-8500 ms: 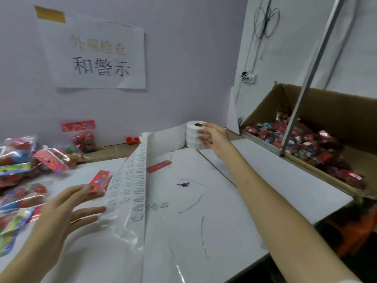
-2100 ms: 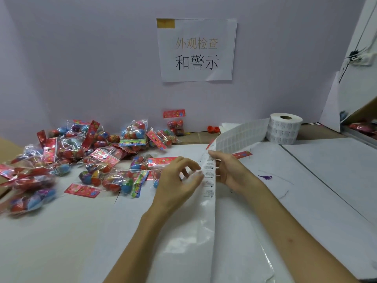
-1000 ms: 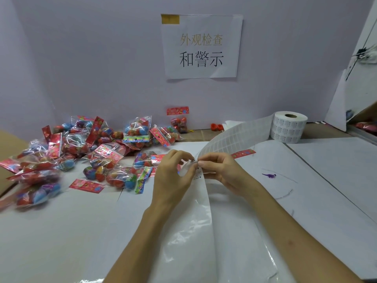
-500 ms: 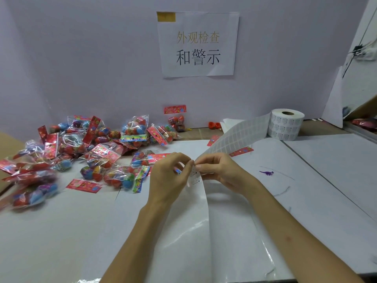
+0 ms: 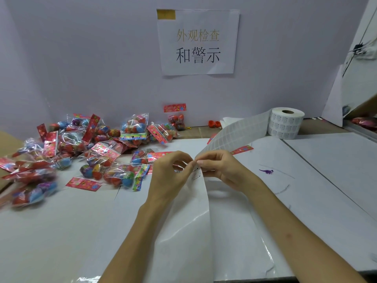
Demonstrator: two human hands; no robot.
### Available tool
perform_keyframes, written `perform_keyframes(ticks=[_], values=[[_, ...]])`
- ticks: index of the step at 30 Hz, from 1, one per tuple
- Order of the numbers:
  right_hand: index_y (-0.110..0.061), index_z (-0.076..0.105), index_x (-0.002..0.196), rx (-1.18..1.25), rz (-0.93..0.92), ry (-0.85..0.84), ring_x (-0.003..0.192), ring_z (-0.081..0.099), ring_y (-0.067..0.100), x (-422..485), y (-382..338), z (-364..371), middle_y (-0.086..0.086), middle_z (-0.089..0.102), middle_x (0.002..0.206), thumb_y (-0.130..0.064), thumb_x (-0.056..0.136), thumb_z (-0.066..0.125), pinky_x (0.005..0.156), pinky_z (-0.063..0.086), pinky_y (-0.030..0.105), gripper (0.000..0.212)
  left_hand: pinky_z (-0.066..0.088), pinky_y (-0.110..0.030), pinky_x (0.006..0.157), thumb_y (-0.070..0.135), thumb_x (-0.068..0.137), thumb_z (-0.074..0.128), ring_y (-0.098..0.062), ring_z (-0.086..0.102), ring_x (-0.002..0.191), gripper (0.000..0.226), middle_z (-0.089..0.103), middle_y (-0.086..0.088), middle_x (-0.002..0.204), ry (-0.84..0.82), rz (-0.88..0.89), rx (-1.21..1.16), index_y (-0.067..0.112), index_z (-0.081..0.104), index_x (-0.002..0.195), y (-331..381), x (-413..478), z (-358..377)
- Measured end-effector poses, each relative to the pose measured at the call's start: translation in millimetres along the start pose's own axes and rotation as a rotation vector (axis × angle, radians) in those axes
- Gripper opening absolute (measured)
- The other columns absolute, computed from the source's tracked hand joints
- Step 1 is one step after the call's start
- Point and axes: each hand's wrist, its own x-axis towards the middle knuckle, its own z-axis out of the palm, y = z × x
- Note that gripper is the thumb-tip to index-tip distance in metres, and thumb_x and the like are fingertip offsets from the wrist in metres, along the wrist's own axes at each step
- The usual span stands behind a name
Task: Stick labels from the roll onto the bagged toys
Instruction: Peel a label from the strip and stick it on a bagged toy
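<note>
Two hands peel: left hand (image 5: 169, 174) fingers pinch a label (image 5: 196, 173), right hand (image 5: 223, 170) fingers pinch the label strip (image 5: 234, 133) off the roll (image 5: 285, 125). Heaped bagged toys (image 5: 98, 152) sit left on the bench (image 5: 61, 231); seemingly none labelled yet.

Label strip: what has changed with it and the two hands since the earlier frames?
The right hand left the roll and came back to the label strip. The left hand, open before, closed in beside it. Both now pinch the strip at its fold, by a printed label, and have lifted it off the table. The roll and the bagged toys stayed put.
</note>
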Motion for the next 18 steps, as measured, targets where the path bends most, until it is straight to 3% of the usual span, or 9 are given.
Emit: perform_keyframes(ticks=[13,18], values=[[-0.009,0.079,0.101,-0.018,0.022,0.008,0.101,0.073,0.03,-0.5,-1.0,3.0,0.016,0.076,0.104,-0.011,0.092,0.071,0.083,0.059,0.032,0.013,0.061,-0.019,0.069,0.006,0.083,0.081,-0.011,0.069,0.07,0.011,0.077,-0.006,0.087,-0.027,0.093,0.124,0.005,0.077,0.093,-0.9,-1.8,-0.4],[-0.007,0.078,0.103,-0.004,0.022,0.005,0.101,0.073,0.029,-0.6,-1.7,3.6,0.015,0.075,0.104,-0.011,0.092,0.071,0.083,0.058,0.033,0.014,0.056,-0.013,0.067,0.003,0.084,0.079,0.0,0.063,0.066,0.007,0.075,-0.002,0.084,0.045,0.064,0.105,0.006,0.077,0.091,-1.1,-1.1,1.5]])
